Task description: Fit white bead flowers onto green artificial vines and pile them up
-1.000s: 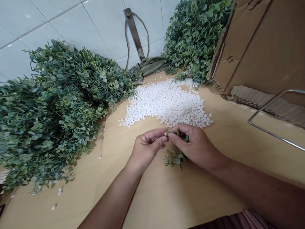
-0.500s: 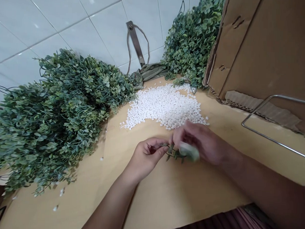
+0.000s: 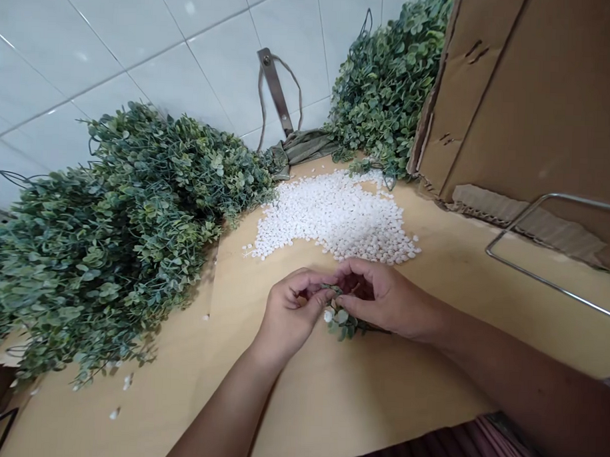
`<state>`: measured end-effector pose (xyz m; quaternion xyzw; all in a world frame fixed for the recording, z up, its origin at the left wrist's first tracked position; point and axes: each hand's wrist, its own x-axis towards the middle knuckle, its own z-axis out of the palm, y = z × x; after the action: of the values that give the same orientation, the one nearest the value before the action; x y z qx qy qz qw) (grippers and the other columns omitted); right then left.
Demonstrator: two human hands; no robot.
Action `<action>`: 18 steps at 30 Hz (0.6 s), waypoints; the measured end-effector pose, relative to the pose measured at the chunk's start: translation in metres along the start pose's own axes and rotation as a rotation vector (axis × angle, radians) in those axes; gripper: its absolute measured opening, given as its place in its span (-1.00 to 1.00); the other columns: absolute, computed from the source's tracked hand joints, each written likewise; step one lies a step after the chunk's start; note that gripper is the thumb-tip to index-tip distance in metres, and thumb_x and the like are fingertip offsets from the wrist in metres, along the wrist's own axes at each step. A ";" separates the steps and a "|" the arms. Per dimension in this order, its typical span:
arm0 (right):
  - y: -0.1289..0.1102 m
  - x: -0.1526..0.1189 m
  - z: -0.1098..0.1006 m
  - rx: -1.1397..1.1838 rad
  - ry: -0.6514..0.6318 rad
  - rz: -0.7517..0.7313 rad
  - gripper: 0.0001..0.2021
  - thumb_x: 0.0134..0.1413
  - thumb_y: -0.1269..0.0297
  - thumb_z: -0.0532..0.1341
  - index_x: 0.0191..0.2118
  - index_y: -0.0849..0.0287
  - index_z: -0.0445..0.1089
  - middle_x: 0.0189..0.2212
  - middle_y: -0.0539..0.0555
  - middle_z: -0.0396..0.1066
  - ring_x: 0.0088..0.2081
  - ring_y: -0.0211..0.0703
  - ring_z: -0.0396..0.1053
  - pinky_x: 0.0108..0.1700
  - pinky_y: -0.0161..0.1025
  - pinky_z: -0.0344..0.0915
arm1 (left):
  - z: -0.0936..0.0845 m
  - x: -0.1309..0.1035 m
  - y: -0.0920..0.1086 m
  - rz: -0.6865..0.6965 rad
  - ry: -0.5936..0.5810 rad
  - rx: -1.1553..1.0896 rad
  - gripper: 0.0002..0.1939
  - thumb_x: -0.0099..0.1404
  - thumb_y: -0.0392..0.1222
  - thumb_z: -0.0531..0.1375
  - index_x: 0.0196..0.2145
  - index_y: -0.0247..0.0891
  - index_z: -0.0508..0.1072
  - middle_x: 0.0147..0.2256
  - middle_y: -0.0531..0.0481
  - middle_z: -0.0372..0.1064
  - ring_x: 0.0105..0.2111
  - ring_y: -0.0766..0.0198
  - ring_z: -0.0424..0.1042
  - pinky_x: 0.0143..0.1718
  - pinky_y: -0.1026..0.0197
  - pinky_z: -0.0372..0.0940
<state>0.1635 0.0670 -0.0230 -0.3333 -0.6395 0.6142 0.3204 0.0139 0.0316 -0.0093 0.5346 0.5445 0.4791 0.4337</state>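
Observation:
Near the middle of the table, my left hand (image 3: pixel 295 308) pinches the end of a small green leafy sprig (image 3: pixel 345 325) between thumb and fingers. My right hand (image 3: pixel 377 294) is closed on the same sprig, its fingertips almost touching those of the left. Leaves hang below the fingers, with a small white piece (image 3: pixel 328 315) at their left side. Just beyond both hands lies a spread pile of small white pieces (image 3: pixel 330 213). The exact spot that the fingertips hold is partly hidden.
Large bunches of green foliage (image 3: pixel 135 229) fill the left, and another bunch (image 3: pixel 390 85) stands at the back. A cardboard box (image 3: pixel 544 97) and a bent metal rod (image 3: pixel 548 280) are on the right. A brown strap (image 3: pixel 276 91) leans against the tiled wall.
My right hand, blurred before, has come closer to my left fingertips and now pinches the sprig. The leaves have shifted left, under the fingers.

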 end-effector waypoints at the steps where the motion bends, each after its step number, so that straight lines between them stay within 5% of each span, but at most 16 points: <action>1: 0.001 0.000 0.000 -0.047 0.017 -0.006 -0.89 -0.15 0.43 0.18 -0.38 0.24 0.29 -0.53 -0.03 0.28 -0.50 -0.32 0.23 -0.47 -0.36 0.18 | 0.001 0.000 0.000 -0.004 0.006 0.003 -0.90 -0.02 -0.33 0.27 -0.44 -0.29 0.54 -0.49 0.00 0.39 -0.50 0.36 0.34 -0.48 0.33 0.26; 7: 0.001 -0.001 0.003 -0.364 0.122 -0.046 -0.89 -0.05 0.41 0.09 -0.39 0.23 0.36 -0.46 0.06 0.40 -0.42 -0.19 0.32 -0.39 -0.27 0.21 | 0.006 0.001 -0.003 -0.043 0.066 -0.022 -0.88 0.00 -0.31 0.26 -0.42 -0.29 0.52 -0.55 0.08 0.31 -0.61 0.44 0.23 -0.59 0.36 0.18; 14: 0.002 -0.002 0.003 -0.603 0.176 -0.188 -0.84 0.00 0.46 0.06 -0.49 0.23 0.36 -0.53 0.06 0.33 -0.42 -0.17 0.26 -0.37 -0.26 0.14 | -0.004 0.009 -0.007 -0.045 0.013 0.092 -0.85 0.04 -0.28 0.22 -0.36 -0.30 0.51 -0.49 0.02 0.39 -0.50 0.37 0.33 -0.43 0.30 0.26; 18: 0.002 -0.002 0.003 -0.665 0.158 -0.190 -0.80 0.03 0.45 0.06 -0.58 0.20 0.25 -0.59 0.02 0.25 -0.45 -0.18 0.21 -0.38 -0.27 0.11 | -0.036 0.035 -0.014 0.057 0.282 0.522 -0.85 0.13 -0.27 0.16 -0.36 -0.29 0.52 -0.35 -0.07 0.43 -0.36 0.28 0.37 -0.28 0.23 0.26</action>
<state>0.1622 0.0632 -0.0254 -0.4051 -0.8057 0.3123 0.2987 -0.0261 0.0650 -0.0156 0.5713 0.6889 0.4044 0.1884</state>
